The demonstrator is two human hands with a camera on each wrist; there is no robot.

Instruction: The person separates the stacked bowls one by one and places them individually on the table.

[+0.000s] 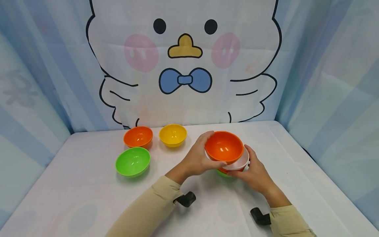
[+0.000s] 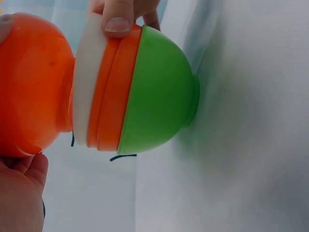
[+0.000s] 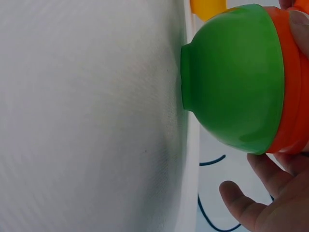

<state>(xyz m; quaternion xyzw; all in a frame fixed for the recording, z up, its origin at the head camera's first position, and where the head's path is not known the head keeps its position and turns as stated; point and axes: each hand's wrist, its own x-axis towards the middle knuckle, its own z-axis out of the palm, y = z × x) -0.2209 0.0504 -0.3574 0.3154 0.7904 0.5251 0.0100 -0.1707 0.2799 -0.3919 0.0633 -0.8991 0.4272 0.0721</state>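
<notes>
My left hand point(image 1: 196, 156) grips an orange bowl point(image 1: 224, 146), thumb at its near side and fingers around the far side. This bowl's base overlaps the top of a nested stack. At the top of the stack is a white bowl point(image 1: 243, 160), then orange bowl rims point(image 2: 116, 96), then a green bowl point(image 2: 159, 92) at the bottom. My right hand point(image 1: 257, 174) holds the stack from the right, its thumb pressing the rims at the near side and fingers behind. In the right wrist view the green bowl's foot sits close over the white tabletop.
Left of the hands, another orange bowl point(image 1: 138, 137) and a yellow bowl point(image 1: 173, 135) stand upright near the back edge. A second green bowl point(image 1: 133, 162) stands in front of that orange one. Patterned curtains point(image 1: 334, 82) border the white table point(image 1: 97, 197) at the back and sides.
</notes>
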